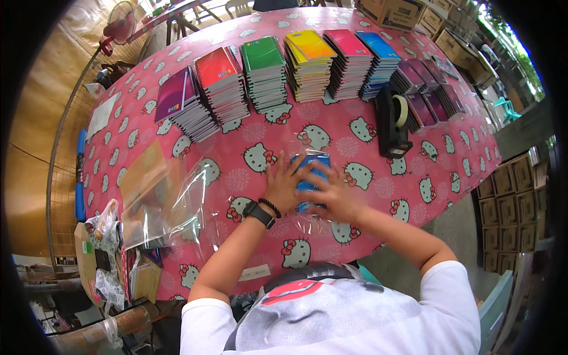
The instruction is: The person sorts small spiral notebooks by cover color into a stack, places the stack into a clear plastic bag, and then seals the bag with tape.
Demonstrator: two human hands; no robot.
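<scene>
A blue notebook (320, 160) lies in front of me on the pink table, with clear plastic showing around its edges. My left hand (282, 188) rests at the notebook's left side, fingers stretched out and apart. Across the notebook's right part reaches my right hand (336, 194), slightly blurred, its fingers spread over the cover. Both hands hide much of the notebook. To the left, loose clear plastic bags (188, 204) lie partly over a brown sheet-like piece (142, 168).
Spiral notebooks stand beyond in stacks: purple (171, 97), red (218, 66), green (262, 54), yellow (309, 45), pink (348, 44) and blue (377, 47). A black tape dispenser (390, 127) stands right, near wrapped purple packs (427, 106). Cardboard boxes (390, 13) sit at the far right.
</scene>
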